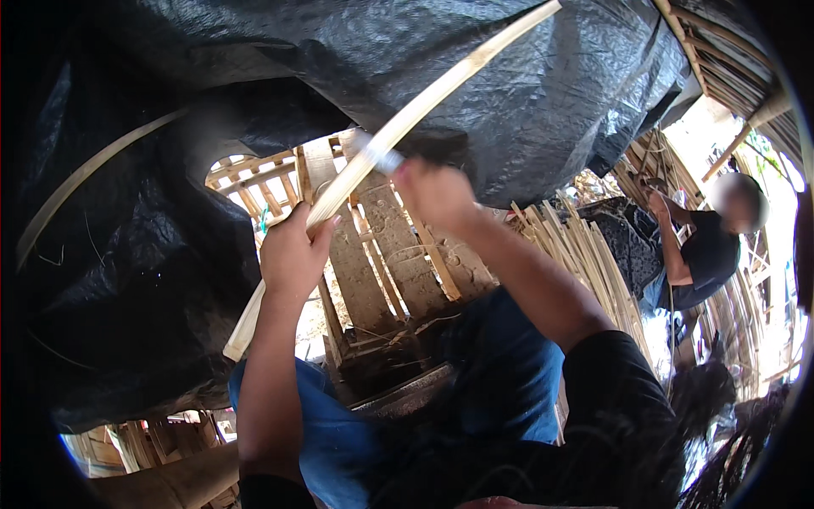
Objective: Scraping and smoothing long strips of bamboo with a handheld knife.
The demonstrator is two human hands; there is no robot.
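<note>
A long, pale bamboo strip (458, 78) slants from beside my left thigh up to the top of the view, bowing slightly. My left hand (292, 250) is closed around it below its middle, thumb along its side. Farther up, my right hand (437, 197) grips a knife whose short, light blade (379, 156) lies against or just over the strip's right edge; motion smears both the hand and the blade. The knife's handle is mostly hidden in my fingers.
Black plastic sheeting (543, 93) hangs ahead and left, with a thin curved strip (89, 165) against it. Wooden slats (398, 242) with gaps lie below my hands. Bundled bamboo strips (585, 254) stand at right, near another person (708, 259). A thick pole (174, 482) crosses the lower left.
</note>
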